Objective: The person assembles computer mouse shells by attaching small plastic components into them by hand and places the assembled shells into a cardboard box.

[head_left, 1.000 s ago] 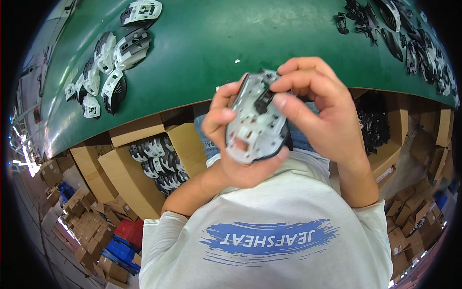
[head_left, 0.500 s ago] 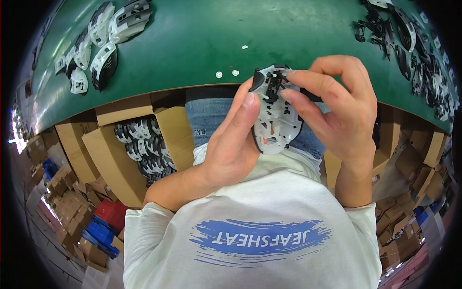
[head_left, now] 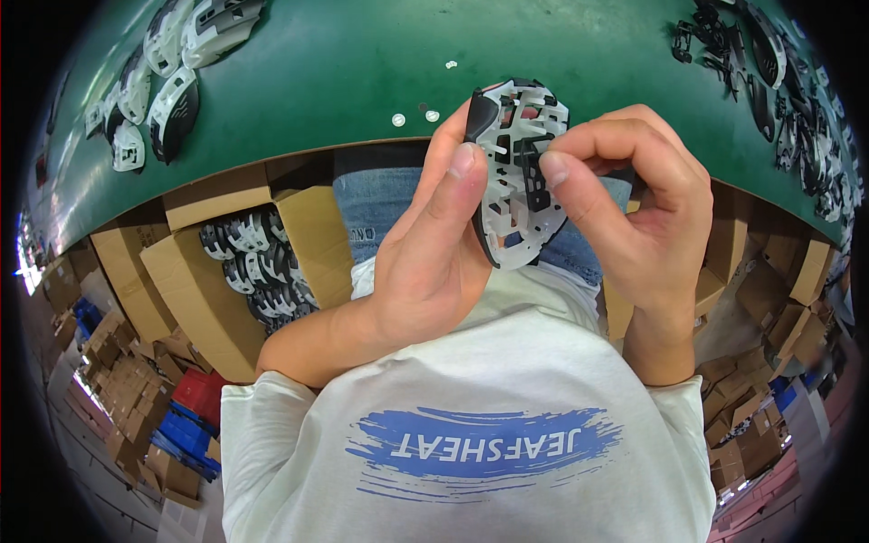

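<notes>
An oval white-and-black plastic shell (head_left: 503, 201), shaped like a computer mouse cover, is held above my lap with its ribbed inner side up. My left hand (head_left: 433, 235) grips it along its left side, the thumb on the rim and the fingers behind. Pinched between the thumb and forefinger of my right hand (head_left: 644, 195) is a small black plastic bracket (head_left: 534, 181). It stands lengthwise over the middle of the shell's inside. Whether the bracket is seated there or only resting, I cannot tell.
The green table (head_left: 362, 54) spans the far side. White-and-black shells (head_left: 174, 110) lie at its left, black brackets and more shells (head_left: 797, 136) at its right. Small white discs (head_left: 398, 119) are near its front edge. Below, a cardboard box (head_left: 204, 294) holds several shells.
The shell has tilted and moved slightly farther away. The black bracket has swung from slanting near the shell's far end to lengthwise at its middle, still in my right fingers.
</notes>
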### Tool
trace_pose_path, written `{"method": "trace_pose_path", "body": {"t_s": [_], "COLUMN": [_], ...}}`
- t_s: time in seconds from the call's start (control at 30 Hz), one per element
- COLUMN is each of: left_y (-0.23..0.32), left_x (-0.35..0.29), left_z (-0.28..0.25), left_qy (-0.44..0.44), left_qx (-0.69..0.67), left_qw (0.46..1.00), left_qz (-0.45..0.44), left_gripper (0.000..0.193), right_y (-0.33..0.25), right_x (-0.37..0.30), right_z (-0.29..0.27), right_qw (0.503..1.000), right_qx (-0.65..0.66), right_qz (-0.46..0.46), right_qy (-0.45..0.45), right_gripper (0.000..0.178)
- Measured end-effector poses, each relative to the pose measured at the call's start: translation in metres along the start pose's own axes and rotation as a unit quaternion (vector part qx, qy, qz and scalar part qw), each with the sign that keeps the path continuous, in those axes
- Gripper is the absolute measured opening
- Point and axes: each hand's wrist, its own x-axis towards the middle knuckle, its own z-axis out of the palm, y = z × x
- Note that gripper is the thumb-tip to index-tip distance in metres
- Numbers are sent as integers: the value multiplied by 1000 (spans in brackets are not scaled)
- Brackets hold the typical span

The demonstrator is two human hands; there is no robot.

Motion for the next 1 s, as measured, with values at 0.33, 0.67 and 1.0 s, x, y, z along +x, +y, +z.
{"method": "trace_pose_path", "body": {"t_s": [0.33,0.67,1.0], "left_y": [4,7,5], "left_x": [-3,-5,-9], "left_z": [-2,2,2], "left_qy": [11,58,60], "left_qx": [-64,-46,-30], "left_qw": [997,996,997], "left_qz": [-39,-55,-45], "left_gripper": [55,56,52], "right_y": [8,13,14], "right_x": [-3,-5,-15], "right_z": [17,16,26], "right_qw": [990,981,984], "right_qx": [-119,-135,-129], "right_qz": [-74,-141,-107], "right_qy": [13,3,67], "right_gripper": [13,14,20]}}
